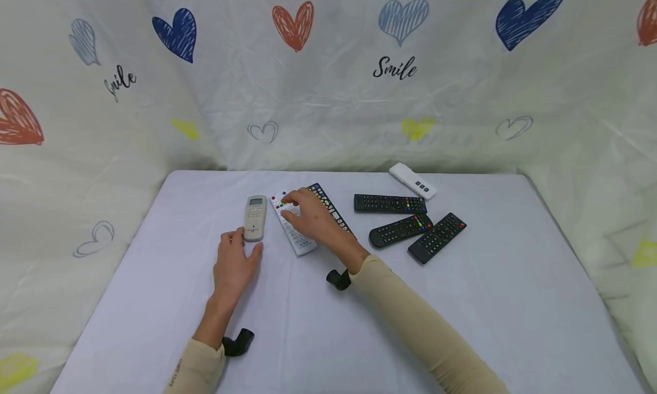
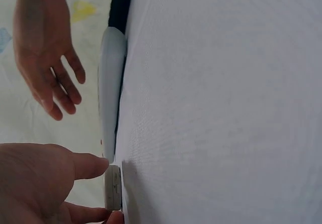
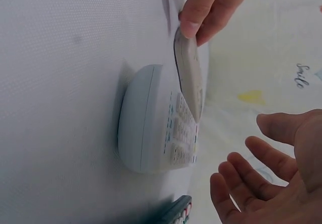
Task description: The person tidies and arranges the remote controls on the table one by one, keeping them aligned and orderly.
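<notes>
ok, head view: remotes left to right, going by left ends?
Beige remote with a screen, white many-button remote, black remote partly hidden by the right hand, square-ended black remote, round-ended black remote, white remote with dark buttons, rightmost black remote.

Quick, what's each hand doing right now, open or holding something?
Left hand: holding the beige remote between thumb and fingers.
Right hand: open, holding nothing.

Soft, even light fills the head view here, just faint shadow on the white tablecloth (image 1: pixel 308 348) beside the right sleeve (image 1: pixel 436 325). Over to the left wrist, dimmer and greyer, a shadow trailing off the beige remote (image 2: pixel 112 189)! Right wrist: slightly hazy, soft shadow hugging the white remote (image 3: pixel 136 123).
</notes>
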`<action>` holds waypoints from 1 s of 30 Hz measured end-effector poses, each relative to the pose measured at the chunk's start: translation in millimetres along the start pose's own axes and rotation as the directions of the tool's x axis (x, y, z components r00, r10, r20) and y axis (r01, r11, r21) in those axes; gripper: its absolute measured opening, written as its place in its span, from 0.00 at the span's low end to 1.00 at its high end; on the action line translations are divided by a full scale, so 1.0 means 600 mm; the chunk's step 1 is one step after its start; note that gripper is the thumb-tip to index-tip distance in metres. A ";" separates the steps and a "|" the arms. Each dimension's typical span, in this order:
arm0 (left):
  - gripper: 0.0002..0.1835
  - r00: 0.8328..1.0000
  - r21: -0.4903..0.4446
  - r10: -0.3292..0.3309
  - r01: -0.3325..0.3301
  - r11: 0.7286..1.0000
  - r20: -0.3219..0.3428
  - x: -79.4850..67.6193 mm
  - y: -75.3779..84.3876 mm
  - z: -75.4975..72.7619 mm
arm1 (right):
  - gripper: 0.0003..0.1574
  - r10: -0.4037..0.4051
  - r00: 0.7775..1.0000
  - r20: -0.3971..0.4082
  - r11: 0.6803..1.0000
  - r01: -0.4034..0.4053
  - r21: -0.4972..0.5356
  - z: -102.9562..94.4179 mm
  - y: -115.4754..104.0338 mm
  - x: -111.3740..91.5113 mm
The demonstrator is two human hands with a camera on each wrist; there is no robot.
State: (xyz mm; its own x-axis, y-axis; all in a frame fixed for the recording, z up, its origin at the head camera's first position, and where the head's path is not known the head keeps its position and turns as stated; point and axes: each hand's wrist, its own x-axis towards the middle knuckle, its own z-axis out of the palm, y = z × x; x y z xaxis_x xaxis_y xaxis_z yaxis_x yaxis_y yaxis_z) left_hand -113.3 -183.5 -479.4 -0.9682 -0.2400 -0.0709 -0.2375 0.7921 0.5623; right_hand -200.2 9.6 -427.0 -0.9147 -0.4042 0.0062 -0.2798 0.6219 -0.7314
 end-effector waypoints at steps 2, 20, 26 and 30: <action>0.38 1.000 -0.001 -0.006 0.006 1.000 0.000 0.001 0.000 0.000 | 0.23 -0.001 1.000 0.004 1.000 0.001 -0.007 0.003 0.000 0.002; 0.41 1.000 0.018 -0.022 0.021 1.000 0.003 0.031 -0.005 -0.004 | 0.22 0.009 1.000 0.011 0.999 -0.009 -0.051 0.013 -0.003 0.016; 0.39 1.000 0.004 -0.016 0.016 1.000 -0.010 0.036 -0.003 -0.008 | 0.22 0.002 1.000 0.007 0.999 -0.002 -0.041 0.014 -0.004 0.018; 0.38 1.000 0.000 -0.025 0.025 1.000 -0.011 0.034 -0.003 -0.010 | 0.22 0.002 1.000 0.012 1.000 -0.001 -0.023 0.015 -0.004 0.019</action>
State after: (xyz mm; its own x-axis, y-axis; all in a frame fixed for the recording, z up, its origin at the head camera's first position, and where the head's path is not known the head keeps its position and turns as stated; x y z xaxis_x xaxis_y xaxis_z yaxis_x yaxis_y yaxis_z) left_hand -132.3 -193.0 -477.0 -0.9611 -0.2655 -0.0757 -0.2613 0.7860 0.5603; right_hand -207.0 -2.7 -431.4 -0.9116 -0.4111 -0.0032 -0.2850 0.6376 -0.7157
